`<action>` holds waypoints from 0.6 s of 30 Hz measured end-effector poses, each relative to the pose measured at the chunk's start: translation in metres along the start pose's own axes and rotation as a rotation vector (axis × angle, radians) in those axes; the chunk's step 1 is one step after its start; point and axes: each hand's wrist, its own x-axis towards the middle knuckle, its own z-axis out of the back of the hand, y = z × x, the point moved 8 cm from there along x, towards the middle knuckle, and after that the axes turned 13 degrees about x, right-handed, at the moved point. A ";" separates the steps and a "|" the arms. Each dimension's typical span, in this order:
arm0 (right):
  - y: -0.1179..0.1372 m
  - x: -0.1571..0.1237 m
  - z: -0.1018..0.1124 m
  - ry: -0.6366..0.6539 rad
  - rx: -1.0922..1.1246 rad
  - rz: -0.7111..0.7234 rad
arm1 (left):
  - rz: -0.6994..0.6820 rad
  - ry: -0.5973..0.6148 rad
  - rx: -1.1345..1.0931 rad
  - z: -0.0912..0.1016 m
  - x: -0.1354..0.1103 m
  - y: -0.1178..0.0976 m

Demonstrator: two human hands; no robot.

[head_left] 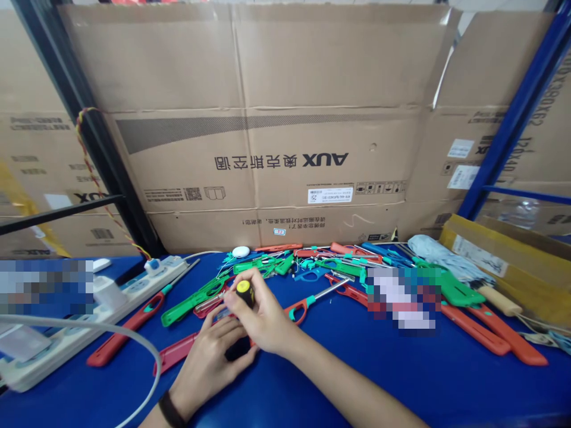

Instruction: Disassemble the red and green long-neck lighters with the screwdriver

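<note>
My right hand [264, 315] is closed around a screwdriver [244, 289] with a yellow-capped black handle, held upright. Its tip is hidden behind my fingers. My left hand [220, 351] curls right beside it, gripping a red long-nosed lighter [298, 310] whose middle is covered by both hands. To the right of them, the lighter's metal nozzle points away from me. A red casing piece [176, 355] sticks out to the left of my left hand. Just beyond my fingers lie another red casing with metal parts [207, 306] and a green casing [191, 302].
Several lighter parts [263, 263] are heaped along the back. Red lighters [477, 330] lie at right near a yellow-taped box [513, 267]. At left are a white power strip [75, 333], its cable [154, 351] and another red lighter [127, 330]. A cardboard wall [267, 77] stands behind.
</note>
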 end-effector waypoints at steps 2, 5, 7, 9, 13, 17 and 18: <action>-0.001 0.000 -0.001 0.044 0.008 -0.022 | 0.006 0.018 0.000 -0.002 -0.001 0.001; 0.004 0.000 0.000 0.069 -0.006 0.010 | 0.003 0.035 0.005 -0.004 -0.001 0.002; 0.006 0.000 0.000 0.055 0.024 0.057 | 0.000 0.040 0.011 -0.005 -0.001 0.001; 0.006 0.000 0.001 0.016 0.065 0.079 | 0.000 0.042 0.015 -0.005 -0.001 0.001; -0.002 -0.001 -0.007 0.062 0.037 -0.013 | 0.016 0.041 0.025 -0.003 -0.001 0.002; 0.000 -0.001 -0.009 0.097 0.002 -0.009 | 0.015 0.036 0.029 -0.002 -0.001 0.002; 0.002 0.000 -0.007 0.071 -0.011 0.020 | 0.013 0.033 0.021 -0.002 -0.001 0.002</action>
